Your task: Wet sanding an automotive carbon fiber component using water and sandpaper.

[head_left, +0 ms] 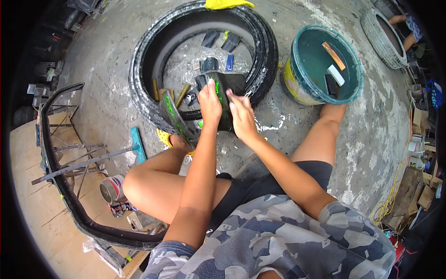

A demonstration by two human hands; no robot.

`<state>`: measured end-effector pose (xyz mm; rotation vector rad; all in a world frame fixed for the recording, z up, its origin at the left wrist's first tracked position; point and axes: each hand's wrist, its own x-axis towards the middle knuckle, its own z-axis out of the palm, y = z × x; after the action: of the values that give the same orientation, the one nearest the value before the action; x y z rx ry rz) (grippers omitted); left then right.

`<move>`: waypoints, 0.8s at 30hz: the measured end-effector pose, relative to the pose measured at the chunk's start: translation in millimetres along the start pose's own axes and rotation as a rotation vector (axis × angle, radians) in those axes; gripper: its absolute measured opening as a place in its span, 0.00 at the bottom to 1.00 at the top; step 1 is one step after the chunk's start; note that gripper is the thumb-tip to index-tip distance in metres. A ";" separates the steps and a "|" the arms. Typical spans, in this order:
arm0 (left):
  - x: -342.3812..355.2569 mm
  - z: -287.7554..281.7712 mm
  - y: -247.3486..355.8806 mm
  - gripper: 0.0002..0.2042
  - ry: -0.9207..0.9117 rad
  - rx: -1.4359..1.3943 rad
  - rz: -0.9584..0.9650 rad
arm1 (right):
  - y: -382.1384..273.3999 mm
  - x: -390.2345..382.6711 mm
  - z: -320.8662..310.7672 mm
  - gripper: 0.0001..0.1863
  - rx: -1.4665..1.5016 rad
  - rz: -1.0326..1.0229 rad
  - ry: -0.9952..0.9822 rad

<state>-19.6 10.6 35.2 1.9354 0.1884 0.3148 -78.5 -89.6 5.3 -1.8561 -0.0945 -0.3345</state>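
Note:
A black curved plastic panel (224,109) with bright green marks rests across the near side of a large tire (265,79) lying flat on the floor. My left hand (210,106) is closed on the panel's left part, its thumb on top. My right hand (242,116) presses on the panel's right part with fingers bent together; whatever lies under them is hidden. Left of the panel, another dark curved strip (175,118) with green marks leans against the tire. Inside the tire ring lie a blue block (229,63) and several dark pieces, among them one black piece (210,39).
A teal bucket (297,60) of water at the right holds several small blocks. A yellow cloth (227,4) lies on the tire's far rim. Left are a long black bumper-like frame (60,181), a squeegee (138,144) and a small pot (111,189). Another person (409,32) sits at far right.

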 end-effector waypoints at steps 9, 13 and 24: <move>-0.6 8.0 -2.7 0.25 -0.017 0.003 0.002 | 8.8 31.5 -2.1 0.18 -0.027 -0.047 0.033; -0.7 5.3 4.8 0.25 -0.021 0.015 -0.044 | 19.5 8.5 -6.4 0.22 -0.071 -0.124 0.009; 3.0 3.5 1.4 0.25 -0.017 -0.040 -0.119 | 17.4 20.6 -5.3 0.21 -0.209 -0.242 0.024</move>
<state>-15.7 7.9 35.6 1.8779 0.2834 0.2218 -55.8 -102.2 -3.6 -2.0507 -0.2778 -0.5513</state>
